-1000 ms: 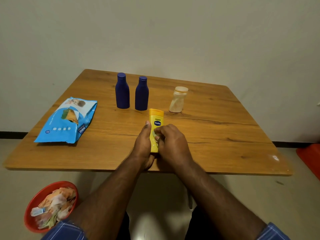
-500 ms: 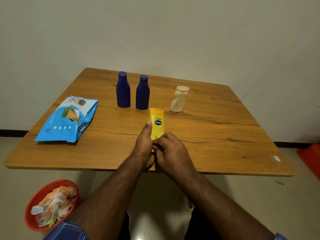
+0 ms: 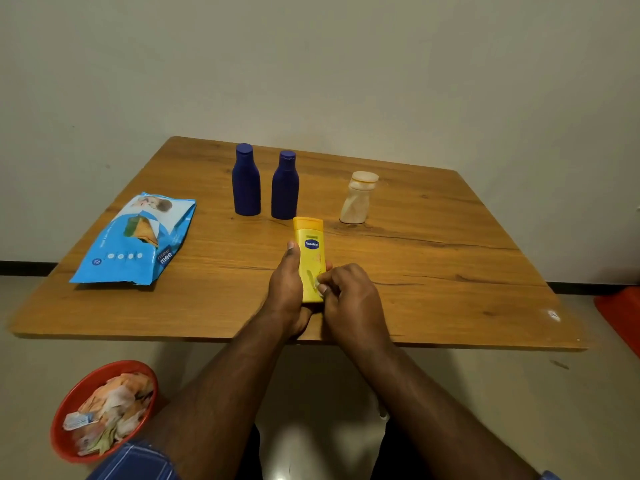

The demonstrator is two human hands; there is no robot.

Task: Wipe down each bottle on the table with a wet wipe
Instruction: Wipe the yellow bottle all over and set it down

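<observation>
A yellow Vaseline bottle [image 3: 310,251] lies near the front middle of the wooden table [image 3: 433,265], cap pointing away from me. My left hand [image 3: 288,289] grips its left side, thumb along the edge. My right hand [image 3: 349,296] pinches a small white wet wipe [image 3: 319,285] against the bottle's lower right part; most of the wipe is hidden under the fingers. Two dark blue bottles [image 3: 246,181] [image 3: 285,186] stand upright behind. A cream bottle [image 3: 357,199] stands to their right.
A blue wet wipe pack [image 3: 138,240] lies flat on the table's left side. On the floor at the lower left sits a red bowl [image 3: 74,396] with several used wipes. Something red [image 3: 620,313] shows at the right edge of the floor.
My right hand slid down the yellow bottle toward me, then came a little way back up. The left hand kept its hold. The bottle stayed in place.
</observation>
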